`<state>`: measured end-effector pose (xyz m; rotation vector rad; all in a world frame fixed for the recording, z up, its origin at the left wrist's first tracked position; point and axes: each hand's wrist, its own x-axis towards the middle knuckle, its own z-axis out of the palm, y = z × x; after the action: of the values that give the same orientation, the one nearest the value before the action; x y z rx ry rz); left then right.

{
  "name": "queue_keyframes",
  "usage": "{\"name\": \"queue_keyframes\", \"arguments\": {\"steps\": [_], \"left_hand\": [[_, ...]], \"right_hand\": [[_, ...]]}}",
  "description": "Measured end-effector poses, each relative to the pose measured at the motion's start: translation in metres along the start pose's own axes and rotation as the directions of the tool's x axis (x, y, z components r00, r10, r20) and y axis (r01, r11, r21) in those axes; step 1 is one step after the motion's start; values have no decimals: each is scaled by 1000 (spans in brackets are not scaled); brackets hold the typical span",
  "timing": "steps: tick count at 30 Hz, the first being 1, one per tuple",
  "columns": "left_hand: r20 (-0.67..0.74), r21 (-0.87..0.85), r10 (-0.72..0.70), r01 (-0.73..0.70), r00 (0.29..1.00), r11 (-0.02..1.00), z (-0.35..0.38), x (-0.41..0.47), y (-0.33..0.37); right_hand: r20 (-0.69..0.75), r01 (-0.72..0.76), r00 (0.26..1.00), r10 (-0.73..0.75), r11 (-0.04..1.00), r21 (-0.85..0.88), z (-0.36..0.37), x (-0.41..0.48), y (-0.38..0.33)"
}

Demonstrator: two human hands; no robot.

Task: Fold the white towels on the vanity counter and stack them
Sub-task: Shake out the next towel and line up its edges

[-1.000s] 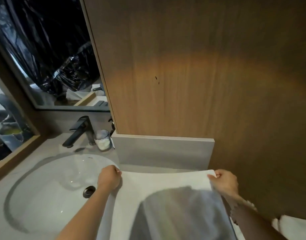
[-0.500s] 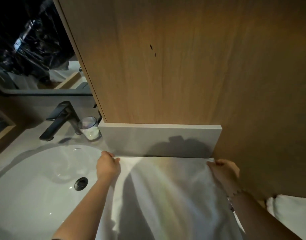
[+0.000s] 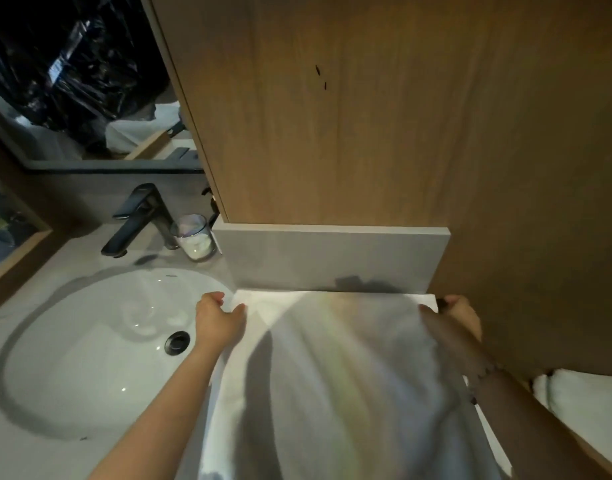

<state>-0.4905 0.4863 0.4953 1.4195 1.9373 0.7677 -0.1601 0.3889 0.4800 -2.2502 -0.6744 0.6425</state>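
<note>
Holds a white towel point(image 3: 349, 382) by its two far corners, spread over the counter point(image 3: 38, 452) just to the right of the sink point(image 3: 90, 351). Grips the far left corner with the left hand point(image 3: 219, 322), thumb laid on top of the cloth, fingers curled at the edge beside the basin's rim. Pinches the far right corner with the right hand point(image 3: 462, 317), deep in shadow, thumb over the cloth, the other fingers hard to make out. Lines the towel's far edge along the foot of the grey backsplash point(image 3: 332, 261), touching it or very nearly; cannot tell which. Lets the rest of the cloth run toward the camera in long soft ripples, crossed by a dark shadow, and out past the bottom of the view. Faces a tall wood panel point(image 3: 401, 116) rising above the backsplash. To the left, in the round white sink, a dark drain point(image 3: 176, 342); behind the basin, a black tap point(image 3: 138, 216); just beside the tap, a clear glass point(image 3: 194, 237) with something white inside. Further up and left, a mirror point(image 3: 72, 81) showing crumpled black plastic. At the lower right, past the right forearm, a second towel point(image 3: 588, 407), white and bundled thick, apart from the spread one.
</note>
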Motion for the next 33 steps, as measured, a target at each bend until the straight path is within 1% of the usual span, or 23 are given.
{"name": "queue_keyframes", "arguments": {"steps": [2, 4, 7, 9, 11, 13, 17, 20, 22, 23, 26, 29, 30, 33], "left_hand": [[-12, 24, -17, 17, 1000, 1000, -10, -24, -11], [2, 70, -65, 65, 998, 995, -18, -45, -24], [52, 189, -148, 135, 988, 973, -23, -65, -41], [42, 263, -149, 133, 988, 956, -25, -72, -46], [12, 268, -139, 130, 990, 954, -25, -75, -46], [11, 271, -140, 132, 990, 954, -22, -76, -42], [-22, 319, -140, 139, 990, 938, -13, -80, -36], [-59, 413, -75, 93, 995, 906, -16, -77, -38], [-45, 455, -45, 60, 998, 888, -18, -73, -40], [-30, 450, -44, 53, 999, 891, -19, -70, -41], [16, 380, -62, 51, 998, 924, -22, -67, -44], [15, 343, -85, 75, 996, 936, -32, -74, -56], [4, 354, -86, 79, 996, 932, -35, -80, -61], [-19, 429, -71, 72, 997, 900, -38, -100, -75]], "right_hand": [[-25, 43, 999, -44, 998, -38, -2, -15, 11], [-31, 21, 999, -24, 997, -71, -4, -29, 24], [53, -49, 997, 57, 989, -142, -7, -46, 41], [74, -35, 996, 48, 985, -167, -9, -55, 48], [35, -5, 999, 10, 990, -141, -12, -60, 51], [-37, 39, 998, -44, 991, -130, -11, -64, 51], [-192, 206, 954, -228, 970, -131, -3, -75, 55], [-233, 272, 929, -288, 957, -98, -2, -79, 56], [-252, 310, 913, -322, 947, -87, 0, -77, 55], [-258, 316, 910, -325, 946, -79, 1, -75, 54], [-234, 282, 928, -290, 957, -69, 0, -75, 51], [-185, 156, 969, -167, 985, -68, -14, -81, 57], [-179, 128, 974, -142, 988, -84, -21, -86, 62], [-163, 137, 972, -171, 971, -197, -29, -107, 77]]}}
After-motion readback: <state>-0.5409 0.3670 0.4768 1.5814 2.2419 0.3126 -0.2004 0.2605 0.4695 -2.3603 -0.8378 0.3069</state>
